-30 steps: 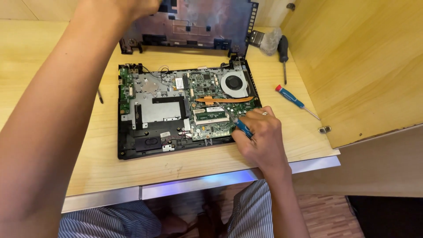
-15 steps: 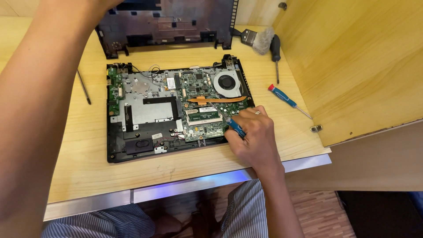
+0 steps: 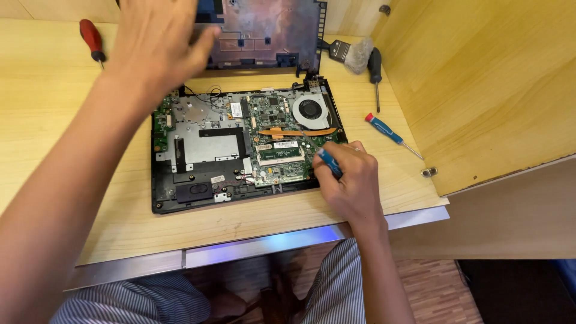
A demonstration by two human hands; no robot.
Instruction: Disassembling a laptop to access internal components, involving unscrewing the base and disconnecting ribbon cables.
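Note:
An opened laptop base (image 3: 240, 150) lies on the wooden desk, its green circuit board and round fan (image 3: 310, 110) exposed. My right hand (image 3: 351, 180) grips a blue-handled screwdriver (image 3: 329, 162) at the board's right edge, tip down among the components. My left hand (image 3: 153, 45) is raised over the back of the desk, fingers spread, touching the near edge of the removed dark laptop cover (image 3: 264, 33). It holds nothing.
A second blue-and-red screwdriver (image 3: 387, 133) lies right of the laptop. A black screwdriver (image 3: 375, 69) and a small brush (image 3: 351, 54) rest at the back right. A red-handled screwdriver (image 3: 91, 39) lies at the back left. A wooden side panel (image 3: 480, 84) walls the right.
The view has shifted, bringing the desk's left side and the red-handled screwdriver into sight. My left hand now shows fully over the cover. My right hand stays at the board with the screwdriver.

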